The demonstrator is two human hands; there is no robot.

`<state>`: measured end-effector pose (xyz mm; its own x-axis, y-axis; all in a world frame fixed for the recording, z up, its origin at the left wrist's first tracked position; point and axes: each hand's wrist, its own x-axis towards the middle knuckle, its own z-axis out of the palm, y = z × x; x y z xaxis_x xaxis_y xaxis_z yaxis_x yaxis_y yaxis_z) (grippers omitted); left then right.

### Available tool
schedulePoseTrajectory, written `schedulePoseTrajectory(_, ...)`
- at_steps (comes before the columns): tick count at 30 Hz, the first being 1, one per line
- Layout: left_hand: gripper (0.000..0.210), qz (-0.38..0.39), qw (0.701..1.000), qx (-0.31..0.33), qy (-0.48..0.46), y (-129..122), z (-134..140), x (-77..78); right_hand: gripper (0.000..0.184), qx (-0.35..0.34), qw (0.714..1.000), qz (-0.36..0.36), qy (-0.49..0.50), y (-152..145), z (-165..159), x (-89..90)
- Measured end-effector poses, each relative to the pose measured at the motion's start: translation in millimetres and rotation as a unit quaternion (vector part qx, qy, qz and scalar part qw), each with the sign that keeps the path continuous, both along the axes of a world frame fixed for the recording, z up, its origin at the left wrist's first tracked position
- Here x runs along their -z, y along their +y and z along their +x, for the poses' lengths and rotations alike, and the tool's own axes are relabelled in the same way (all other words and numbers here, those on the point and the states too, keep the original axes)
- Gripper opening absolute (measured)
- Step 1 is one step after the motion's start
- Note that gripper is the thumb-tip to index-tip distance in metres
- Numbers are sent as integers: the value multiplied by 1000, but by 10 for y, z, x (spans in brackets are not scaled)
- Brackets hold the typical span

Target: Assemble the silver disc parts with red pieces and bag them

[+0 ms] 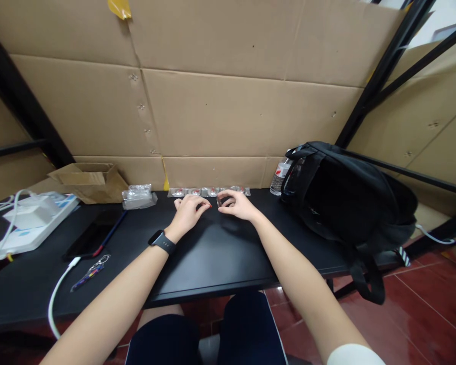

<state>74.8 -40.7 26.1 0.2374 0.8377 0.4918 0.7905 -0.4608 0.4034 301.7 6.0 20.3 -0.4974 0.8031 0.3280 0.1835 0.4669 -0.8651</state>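
My left hand (190, 210), with a dark watch on its wrist, pinches a small red piece (211, 205) between thumb and fingertips; its kind is too small to tell. Just to the right, the curved fingers and thumb of my right hand (237, 204) hold a small, shiny, round-edged thing (218, 202), mostly covered by the fingers. A narrow gap separates the two hands, low over the black table. Behind them, along the cardboard wall, lies a row of several small clear plastic packets (177, 192) with red bits inside. My right hand partly covers that row.
A black backpack (349, 197) and a water bottle (279, 176) stand at right. Leftward are clear plastic packaging (139, 196), a paper bag (93, 182), a phone (93, 235), a keychain (91, 272) and a white power strip (38, 223) with cables. A cardboard wall (213, 111) closes the back.
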Motion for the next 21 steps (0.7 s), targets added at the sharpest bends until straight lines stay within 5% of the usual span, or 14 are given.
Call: schedulePoseTrajectory(21, 15, 78, 996, -44, -22, 56, 32, 137, 50, -3, 995, 0, 99, -175, -295, 23)
